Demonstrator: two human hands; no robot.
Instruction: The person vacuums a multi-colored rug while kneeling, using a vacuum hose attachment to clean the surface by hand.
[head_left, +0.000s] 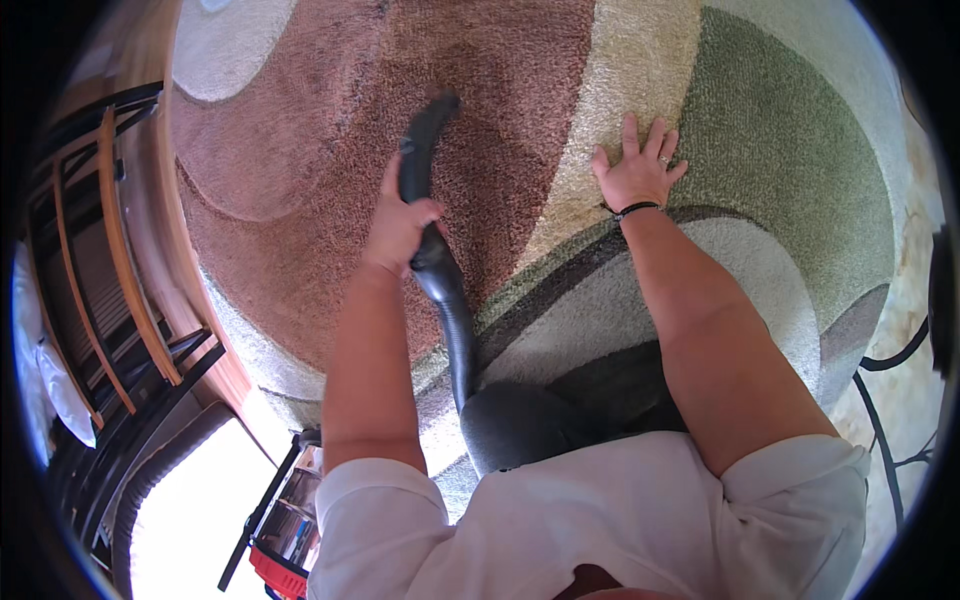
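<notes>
My left hand (405, 225) is wrapped around the black handle end (418, 169) of a vacuum cleaner hose. Its tip points away from me over the reddish-brown part of a patterned pile rug (300, 165), slightly blurred; whether it touches the pile I cannot tell. From the grip, the ribbed black hose (455, 322) runs back past my knee. Palm down, my right hand (639, 169) rests on the rug where a cream band meets a green patch. Its fingers are spread, with a ring on one and a dark bracelet at the wrist.
A vacuum cleaner (289, 532) with a red base and clear container stands at lower left. Beyond it is a black frame with wooden slats (112, 247), a pale plastic bag (56, 390) beside it. Black curved metal legs (877, 420) stand on the marbled floor at right.
</notes>
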